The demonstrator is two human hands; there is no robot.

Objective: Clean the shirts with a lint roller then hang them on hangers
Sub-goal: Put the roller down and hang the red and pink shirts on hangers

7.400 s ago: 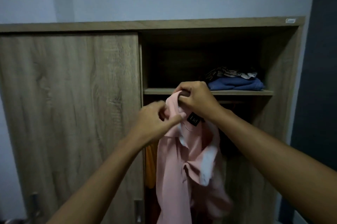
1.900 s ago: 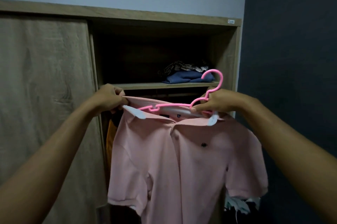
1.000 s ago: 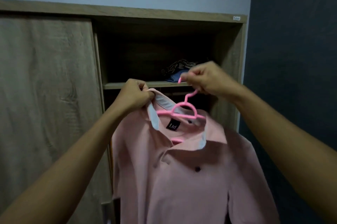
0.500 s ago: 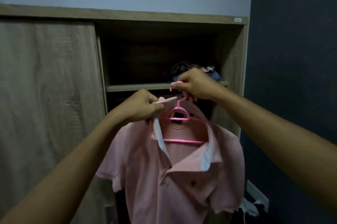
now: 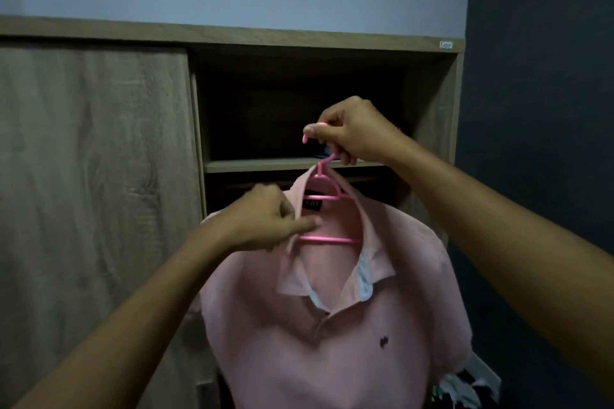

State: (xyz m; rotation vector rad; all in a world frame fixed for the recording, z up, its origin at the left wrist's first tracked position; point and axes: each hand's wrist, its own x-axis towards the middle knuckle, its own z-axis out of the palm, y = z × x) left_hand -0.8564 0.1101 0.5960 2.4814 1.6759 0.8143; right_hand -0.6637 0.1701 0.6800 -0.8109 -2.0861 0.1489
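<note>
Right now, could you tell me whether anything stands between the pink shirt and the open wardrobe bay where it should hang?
Nothing visible does. The right hand holds the hanger with the pink shirt before the open bay under the shelf; the wardrobe door covers only the left side.

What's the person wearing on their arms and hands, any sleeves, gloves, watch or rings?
Nothing. The left hand and right hand are bare: no gloves, no visible ring. The left forearm and right forearm are uncovered to the frame's edge, with no sleeve, watch or bracelet.
</note>
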